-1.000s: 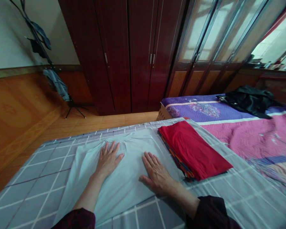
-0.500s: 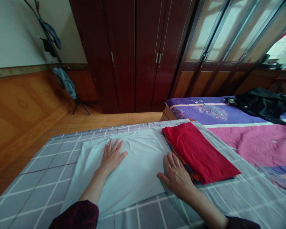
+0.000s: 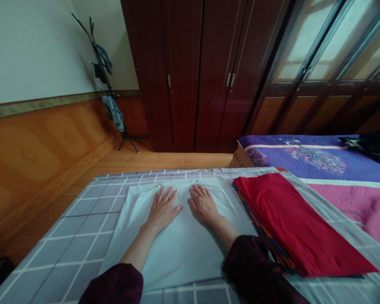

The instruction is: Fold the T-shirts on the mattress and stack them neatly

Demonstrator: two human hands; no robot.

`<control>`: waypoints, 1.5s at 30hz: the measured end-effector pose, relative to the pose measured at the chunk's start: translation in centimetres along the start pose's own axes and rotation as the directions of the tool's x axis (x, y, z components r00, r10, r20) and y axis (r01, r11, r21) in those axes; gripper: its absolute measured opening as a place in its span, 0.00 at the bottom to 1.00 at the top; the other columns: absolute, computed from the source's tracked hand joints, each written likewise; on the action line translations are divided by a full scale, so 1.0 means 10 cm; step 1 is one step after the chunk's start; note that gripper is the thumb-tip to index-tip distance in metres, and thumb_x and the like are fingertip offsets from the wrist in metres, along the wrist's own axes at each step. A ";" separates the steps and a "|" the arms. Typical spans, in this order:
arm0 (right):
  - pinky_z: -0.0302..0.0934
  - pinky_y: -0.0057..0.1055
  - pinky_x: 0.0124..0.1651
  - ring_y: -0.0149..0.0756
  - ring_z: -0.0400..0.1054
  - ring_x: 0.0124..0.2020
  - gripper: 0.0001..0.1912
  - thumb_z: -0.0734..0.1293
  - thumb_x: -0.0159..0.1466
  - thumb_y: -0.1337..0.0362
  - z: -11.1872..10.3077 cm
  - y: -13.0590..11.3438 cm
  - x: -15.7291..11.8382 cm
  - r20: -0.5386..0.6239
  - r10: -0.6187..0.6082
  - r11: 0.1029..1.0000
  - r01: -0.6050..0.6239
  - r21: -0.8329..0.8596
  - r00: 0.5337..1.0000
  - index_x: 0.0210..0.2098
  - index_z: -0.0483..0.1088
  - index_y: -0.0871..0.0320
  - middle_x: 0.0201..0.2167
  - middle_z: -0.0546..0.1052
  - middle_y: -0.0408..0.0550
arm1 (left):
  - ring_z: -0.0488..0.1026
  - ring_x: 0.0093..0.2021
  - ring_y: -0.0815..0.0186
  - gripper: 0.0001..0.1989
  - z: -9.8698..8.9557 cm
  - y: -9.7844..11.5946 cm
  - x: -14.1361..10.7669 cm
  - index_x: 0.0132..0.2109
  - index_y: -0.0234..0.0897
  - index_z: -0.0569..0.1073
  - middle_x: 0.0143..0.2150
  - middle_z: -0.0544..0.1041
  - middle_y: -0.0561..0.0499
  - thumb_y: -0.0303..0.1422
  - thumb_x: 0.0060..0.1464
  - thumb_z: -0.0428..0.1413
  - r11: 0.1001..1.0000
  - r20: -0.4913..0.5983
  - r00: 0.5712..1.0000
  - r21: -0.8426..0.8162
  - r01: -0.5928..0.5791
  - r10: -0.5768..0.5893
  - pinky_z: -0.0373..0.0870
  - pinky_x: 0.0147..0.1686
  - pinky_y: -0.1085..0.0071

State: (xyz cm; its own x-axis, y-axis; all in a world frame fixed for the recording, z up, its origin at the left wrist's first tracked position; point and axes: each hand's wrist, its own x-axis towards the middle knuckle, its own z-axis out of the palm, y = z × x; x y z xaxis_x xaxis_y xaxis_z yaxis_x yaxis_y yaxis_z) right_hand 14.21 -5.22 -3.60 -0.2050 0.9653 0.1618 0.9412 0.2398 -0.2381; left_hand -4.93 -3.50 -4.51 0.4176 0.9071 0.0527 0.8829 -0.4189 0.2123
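Head view: the open left hand (image 3: 163,210) and right hand (image 3: 204,204) lie flat, side by side, on a white garment (image 3: 183,253).

The person is wearing a long-sleeved top (image 3: 114,285) of very dark maroon cloth, with a faint mottled pattern showing on the left sleeve (image 3: 112,286). The right sleeve (image 3: 250,264) is bunching in soft folds, and the cuffs are ending partway along the bare forearms (image 3: 137,251), leaving the left hand (image 3: 162,210) and right hand (image 3: 203,204) uncovered.
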 end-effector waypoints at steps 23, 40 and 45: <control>0.41 0.46 0.65 0.50 0.44 0.66 0.30 0.56 0.67 0.55 0.10 0.07 0.05 0.028 -0.015 0.993 0.019 -0.118 0.999 0.63 0.56 0.66 0.65 0.53 0.58 | 0.58 0.63 0.58 0.22 -0.17 -1.06 0.00 0.60 0.35 0.65 0.63 0.63 0.43 0.34 0.59 0.45 0.941 -0.222 0.914 -0.110 0.322 -0.338 0.52 0.62 0.60; 0.44 0.46 0.64 0.50 0.48 0.65 0.29 0.55 0.66 0.54 0.22 0.13 0.06 -0.069 -0.047 0.990 0.037 -0.137 0.996 0.61 0.59 0.66 0.64 0.58 0.56 | 0.72 0.34 0.63 0.08 -0.35 -1.22 -0.07 0.29 0.38 0.75 0.30 0.76 0.51 0.32 0.48 0.51 0.849 -0.245 0.876 -0.451 0.276 -0.415 0.66 0.39 0.69; 0.44 0.46 0.64 0.50 0.47 0.65 0.29 0.55 0.66 0.55 0.22 0.13 0.06 -0.060 -0.043 0.991 0.035 -0.128 0.997 0.61 0.59 0.66 0.64 0.57 0.57 | 0.72 0.33 0.63 0.10 -0.42 -1.17 -0.05 0.31 0.36 0.73 0.29 0.76 0.52 0.36 0.48 0.50 0.765 -0.267 0.848 -0.605 0.223 -0.458 0.67 0.35 0.71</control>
State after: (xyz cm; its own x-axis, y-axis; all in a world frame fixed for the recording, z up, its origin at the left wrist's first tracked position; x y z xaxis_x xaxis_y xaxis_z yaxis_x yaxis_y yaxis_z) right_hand 14.73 -4.06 -5.93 -0.2287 0.9461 0.2294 0.9601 0.2582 -0.1075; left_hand -16.36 1.16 -2.94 -0.1074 0.9722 0.2080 0.6385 -0.0929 0.7640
